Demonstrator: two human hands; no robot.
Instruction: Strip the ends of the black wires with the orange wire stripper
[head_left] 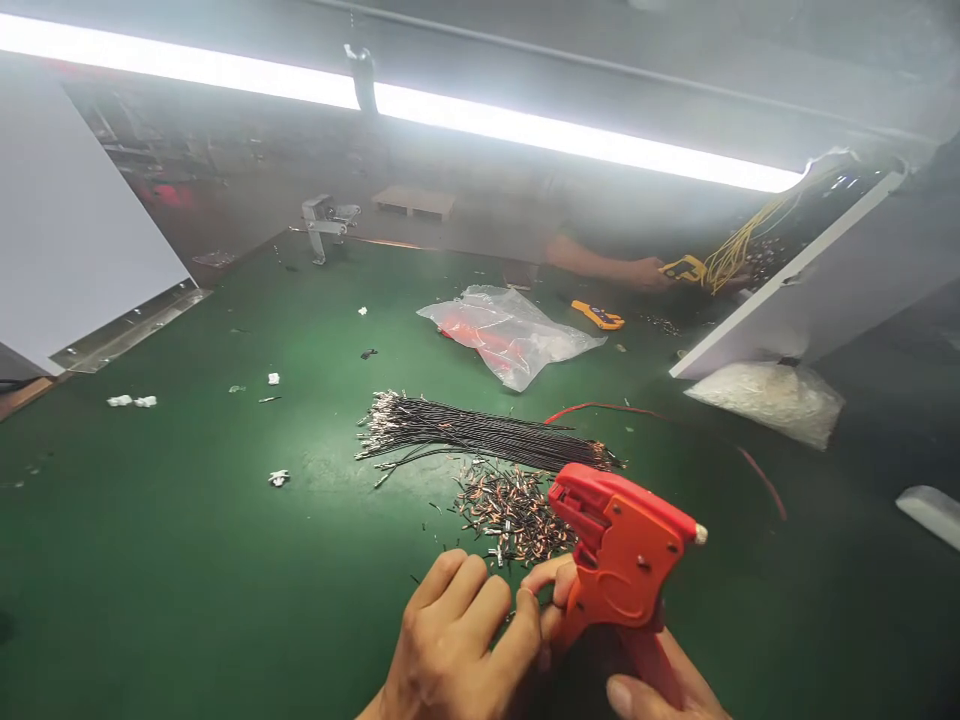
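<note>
My right hand (pixel 667 680) is wrapped round the handle of a red and orange wire stripper (pixel 630 550), its jaw end tilted up and to the left. My left hand (pixel 465 640) is curled with the fingertips pinched close to the index finger of my right hand; whatever lies in that pinch is hidden. Just beyond both hands is a heap of short wire offcuts (pixel 514 510), black with coppery ends. Behind the heap lies a bundle of black wires (pixel 480 430), with metal terminals at the left ends and bare copper at the right.
A clear plastic bag (pixel 517 335) with something red inside lies past the bundle, beside a yellow tool (pixel 598 316). Red wire (pixel 652 412) curves rightward. Another person's hand (pixel 645 273) holds a yellow stripper (pixel 684 268). White panels (pixel 817 270) stand at both sides; small connectors (pixel 279 478) lie left.
</note>
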